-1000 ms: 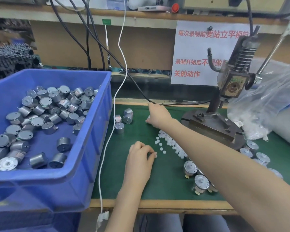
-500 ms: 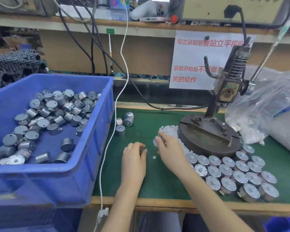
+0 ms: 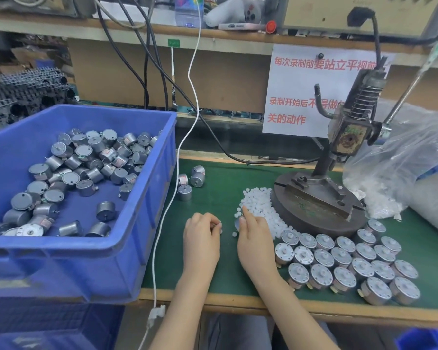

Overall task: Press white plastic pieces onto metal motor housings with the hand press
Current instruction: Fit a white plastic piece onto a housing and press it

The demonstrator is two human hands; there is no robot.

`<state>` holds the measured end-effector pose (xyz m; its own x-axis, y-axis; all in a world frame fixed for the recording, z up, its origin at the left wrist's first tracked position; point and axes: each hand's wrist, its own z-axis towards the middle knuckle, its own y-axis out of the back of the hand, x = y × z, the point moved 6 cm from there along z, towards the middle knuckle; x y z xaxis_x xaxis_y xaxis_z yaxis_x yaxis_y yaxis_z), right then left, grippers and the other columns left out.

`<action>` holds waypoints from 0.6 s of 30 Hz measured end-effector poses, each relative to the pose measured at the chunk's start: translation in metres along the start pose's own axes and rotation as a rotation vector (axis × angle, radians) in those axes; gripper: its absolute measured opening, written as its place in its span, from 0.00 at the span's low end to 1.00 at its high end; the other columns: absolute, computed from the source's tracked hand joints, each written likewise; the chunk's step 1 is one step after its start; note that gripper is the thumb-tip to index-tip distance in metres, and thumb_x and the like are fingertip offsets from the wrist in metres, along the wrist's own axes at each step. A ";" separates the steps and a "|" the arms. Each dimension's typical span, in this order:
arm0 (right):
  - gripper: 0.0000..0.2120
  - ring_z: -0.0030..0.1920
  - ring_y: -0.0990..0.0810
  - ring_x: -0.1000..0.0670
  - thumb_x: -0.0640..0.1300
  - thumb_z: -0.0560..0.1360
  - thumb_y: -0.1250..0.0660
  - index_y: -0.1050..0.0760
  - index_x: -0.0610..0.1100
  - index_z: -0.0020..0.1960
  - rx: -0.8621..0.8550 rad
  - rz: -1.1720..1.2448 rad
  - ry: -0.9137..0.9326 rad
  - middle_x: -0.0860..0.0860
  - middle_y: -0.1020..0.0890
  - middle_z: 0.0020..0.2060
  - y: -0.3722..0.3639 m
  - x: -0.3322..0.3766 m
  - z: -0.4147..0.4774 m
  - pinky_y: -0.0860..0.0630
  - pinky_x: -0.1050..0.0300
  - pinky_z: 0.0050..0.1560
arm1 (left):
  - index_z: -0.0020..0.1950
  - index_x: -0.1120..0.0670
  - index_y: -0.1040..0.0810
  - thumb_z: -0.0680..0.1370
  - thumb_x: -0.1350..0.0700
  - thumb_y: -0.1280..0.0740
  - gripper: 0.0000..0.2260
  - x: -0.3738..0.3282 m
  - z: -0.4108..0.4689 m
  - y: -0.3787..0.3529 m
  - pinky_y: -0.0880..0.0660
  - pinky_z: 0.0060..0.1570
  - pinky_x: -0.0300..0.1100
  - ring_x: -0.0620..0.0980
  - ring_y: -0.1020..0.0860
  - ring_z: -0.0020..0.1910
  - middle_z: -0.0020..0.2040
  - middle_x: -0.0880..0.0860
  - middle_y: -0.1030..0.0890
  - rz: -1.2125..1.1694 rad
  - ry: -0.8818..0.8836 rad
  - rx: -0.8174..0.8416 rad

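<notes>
Plainly the right hand [image 3: 254, 239] pinches a metal motor housing [image 3: 237, 223] by its round wall, and the left hand [image 3: 202, 239], at its nine o'clock, curls its fingertips on what looks like one white plastic piece [image 3: 219, 225] — too small to be sure. A heap of white pieces [image 3: 259, 207] lies at one o'clock, against the hand press [image 3: 319, 202]. I'd judge the housing rigid, slick and weighty, the pieces featherlight and apt to roll — pinch them by their sides.

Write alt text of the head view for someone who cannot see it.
A person's left hand pinches a white plastic piece beside the right hand holding a motor housing, over a green mat. Behind stand a hand press and a pile of white pieces; a blue bin of housings sits left.
</notes>
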<state>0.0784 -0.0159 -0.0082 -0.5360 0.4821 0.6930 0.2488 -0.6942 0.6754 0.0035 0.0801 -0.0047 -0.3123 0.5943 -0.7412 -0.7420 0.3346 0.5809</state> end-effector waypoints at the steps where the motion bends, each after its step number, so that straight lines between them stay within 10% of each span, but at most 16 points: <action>1: 0.20 0.46 0.27 0.50 0.43 0.82 0.49 0.40 0.44 0.73 0.003 -0.029 0.000 0.46 0.32 0.52 -0.001 0.000 0.000 0.42 0.65 0.40 | 0.45 0.59 0.22 0.76 0.62 0.35 0.03 0.000 0.000 0.000 0.31 0.49 0.43 0.52 0.28 0.47 0.42 0.49 0.29 -0.002 0.001 -0.001; 18: 0.23 0.49 0.27 0.49 0.47 0.82 0.51 0.48 0.45 0.76 0.040 -0.337 0.137 0.46 0.33 0.58 -0.006 0.008 -0.002 0.38 0.66 0.43 | 0.45 0.59 0.21 0.75 0.64 0.34 0.03 0.003 0.000 0.000 0.29 0.51 0.46 0.53 0.27 0.47 0.44 0.53 0.26 -0.025 0.032 -0.005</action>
<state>0.0710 -0.0089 -0.0074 -0.6958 0.6022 0.3915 0.0696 -0.4860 0.8712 0.0028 0.0817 -0.0072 -0.3122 0.5622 -0.7658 -0.7527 0.3454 0.5604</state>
